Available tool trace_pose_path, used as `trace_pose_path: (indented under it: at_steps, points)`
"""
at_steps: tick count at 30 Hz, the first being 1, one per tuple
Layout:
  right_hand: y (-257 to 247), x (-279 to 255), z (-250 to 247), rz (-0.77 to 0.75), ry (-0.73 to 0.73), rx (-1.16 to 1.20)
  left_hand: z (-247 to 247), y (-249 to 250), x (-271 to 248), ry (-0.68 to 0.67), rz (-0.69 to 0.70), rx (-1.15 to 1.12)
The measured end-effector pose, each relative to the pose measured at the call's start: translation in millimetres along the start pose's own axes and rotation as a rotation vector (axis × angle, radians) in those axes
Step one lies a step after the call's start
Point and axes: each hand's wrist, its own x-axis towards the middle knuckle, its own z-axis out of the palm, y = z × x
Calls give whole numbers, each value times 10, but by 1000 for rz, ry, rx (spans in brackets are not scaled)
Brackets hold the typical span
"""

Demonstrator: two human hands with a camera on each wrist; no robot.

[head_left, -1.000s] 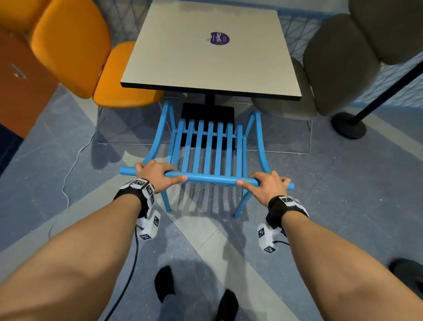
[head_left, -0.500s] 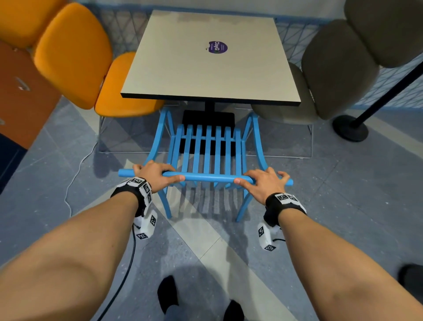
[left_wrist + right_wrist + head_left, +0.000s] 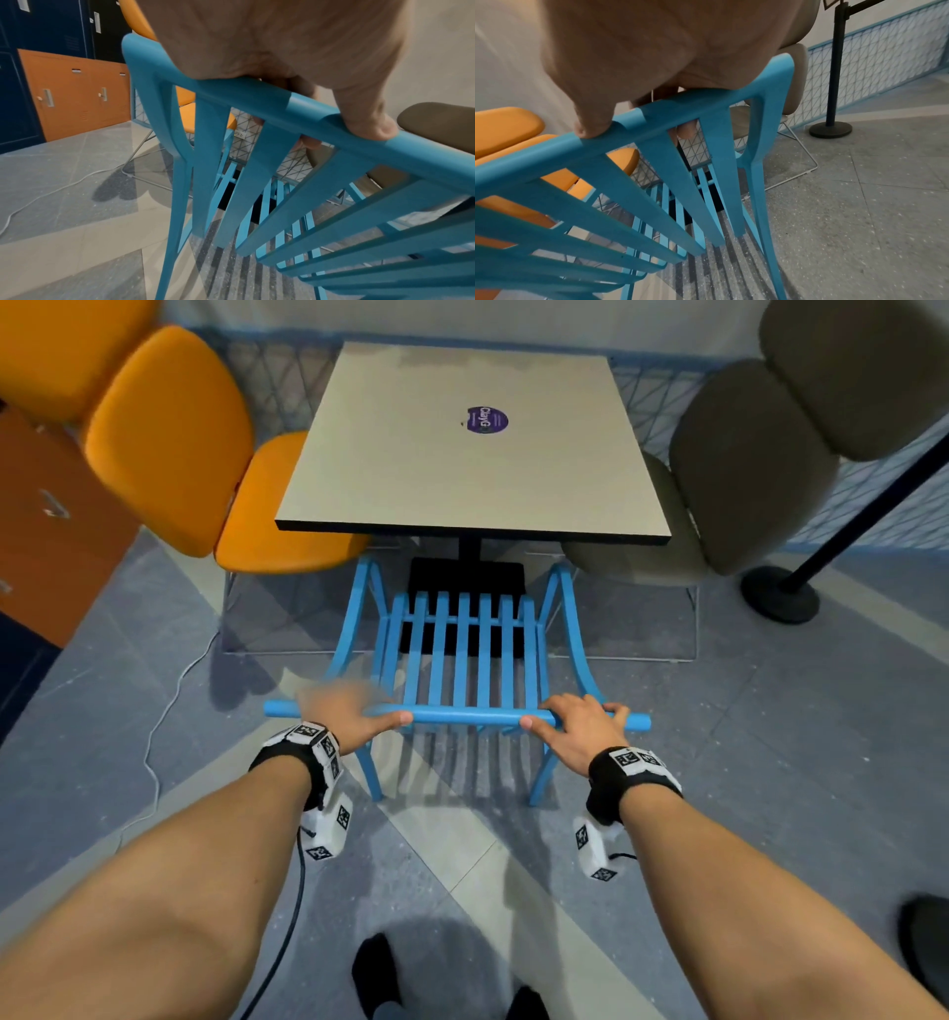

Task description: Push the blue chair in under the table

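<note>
Chair's moved further in vs earlier; front of blue chair [image 3: 464, 654] now under the table [image 3: 472, 454] edge. Head: left hand [image 3: 349, 713] blurred, right hand [image 3: 575, 726] on top rail. Left wrist: fingers [image 3: 303, 89] wrap rail. Right wrist: fingers [image 3: 685, 127] curl round rail, thumb on top.

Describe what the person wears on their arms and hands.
Both forearms are bare, without sleeves, and both hands are ungloved. The left hand and the right hand each have a black wrist strap with black-and-white square markers. A white marker-covered block hangs under each wrist. A dark cable trails from the left block; a short one shows at the right.
</note>
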Motion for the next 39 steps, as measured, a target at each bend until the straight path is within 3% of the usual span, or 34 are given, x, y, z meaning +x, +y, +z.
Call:
trace_pose_path:
  at_steps: [15, 31, 39]
  points:
    - [-15, 40, 31, 91, 151, 194, -2, -40, 65, -46, 19, 42]
    - [81, 7, -46, 85, 125, 183, -22, 118, 25, -65, 38, 35]
    - [71, 16, -122, 51, -5, 69, -50, 179, 38, -110, 1, 25]
